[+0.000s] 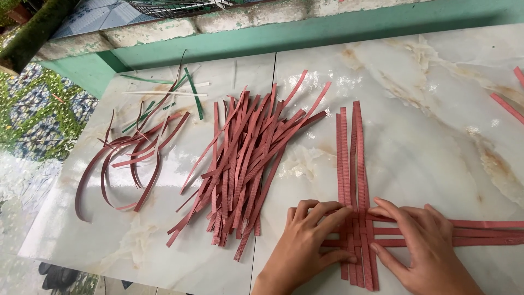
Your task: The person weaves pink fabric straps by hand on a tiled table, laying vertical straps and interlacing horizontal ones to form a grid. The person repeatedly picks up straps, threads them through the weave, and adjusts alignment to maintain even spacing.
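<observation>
Weave barely started: my left hand and right hand lie flat, fingers spread, palms down, pressing the woven patch at about 5 o'clock on the worktop; neither hand is closed round anything, fingertips nearly meeting over the crossing. Done so far, as I judge it: roughly four upright red strips running toward 12 o'clock, crossed by about three horizontal strips trailing off toward 3 o'clock. Most is left: a big loose pile of red strips sits unused at centre, a curled bunch at 9 o'clock, a few green and pale strips at 11 o'clock, two stray red strips at 2 o'clock. Strips are flat, narrow, stiff-looking bands with a fine embossed texture, matte. Worktop is glossy marble-pattern tile, pale with rusty veins, a seam down the middle.
</observation>
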